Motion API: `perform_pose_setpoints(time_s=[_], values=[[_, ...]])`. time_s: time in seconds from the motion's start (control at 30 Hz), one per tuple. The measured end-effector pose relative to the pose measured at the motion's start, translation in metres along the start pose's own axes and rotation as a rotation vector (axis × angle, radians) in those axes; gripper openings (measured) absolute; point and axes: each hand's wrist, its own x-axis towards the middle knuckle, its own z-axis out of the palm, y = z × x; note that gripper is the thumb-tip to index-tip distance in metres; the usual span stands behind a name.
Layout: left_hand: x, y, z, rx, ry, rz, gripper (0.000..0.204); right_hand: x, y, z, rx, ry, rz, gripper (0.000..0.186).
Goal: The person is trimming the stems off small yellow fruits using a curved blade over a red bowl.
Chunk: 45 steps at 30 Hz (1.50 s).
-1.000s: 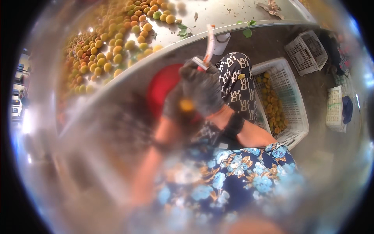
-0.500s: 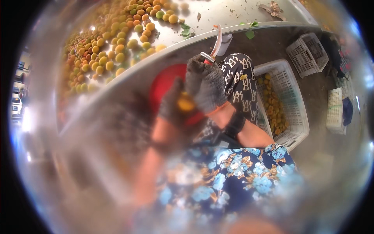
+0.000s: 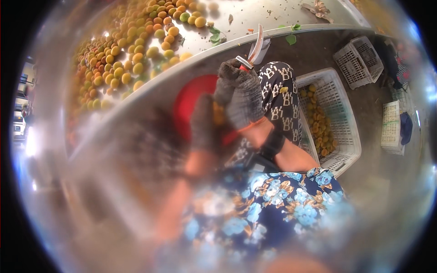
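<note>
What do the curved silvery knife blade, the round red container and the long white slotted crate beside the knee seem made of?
Knife blade: probably steel, from its pale sheen, smooth but with reddish-brown streaks.
Red container: probably plastic, judging by its even colour, though blur hides its finish.
White crate: likely moulded plastic, fairly matt, with regular openings in its walls.

Grey gloves (image 3: 246,100), red-handled knife (image 3: 259,42), red basin (image 3: 186,104), blue-flowered navy cloth (image 3: 302,198), white-patterned black trousers (image 3: 280,102), white crate (image 3: 339,107)
</note>
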Motion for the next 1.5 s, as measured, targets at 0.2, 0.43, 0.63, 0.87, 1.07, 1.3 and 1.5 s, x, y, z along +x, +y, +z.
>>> perform_pose_setpoints(time_s=[0.2,0.43,0.63,0.87,1.07,1.3,1.5], values=[[0.013,0.011,-0.029,0.534,-0.028,0.144,0.041,-0.004,0.004,0.005,-0.787,-0.045,-0.48,0.01],[0.005,0.008,-0.035,1.017,-0.174,0.324,0.037,-0.018,0.0,0.013,-0.331,-0.075,0.108,0.012],[-0.002,0.012,-0.019,0.932,-0.092,0.202,0.036,-0.04,0.004,0.031,-1.236,-0.425,-0.525,0.018],[0.001,0.01,-0.03,0.945,-0.052,0.13,0.035,-0.021,-0.002,0.021,0.074,-0.154,0.03,0.01],[0.008,-0.002,-0.049,0.449,0.038,-0.048,0.033,-0.007,-0.03,0.008,0.281,-0.125,0.021,0.01],[0.014,0.001,-0.042,0.455,0.053,0.09,0.035,-0.018,-0.043,0.001,-0.323,-0.039,-0.001,0.014],[-0.002,0.02,-0.019,0.185,0.132,-0.102,0.036,-0.025,-0.029,0.006,-1.278,-0.345,-0.108,0.03]])
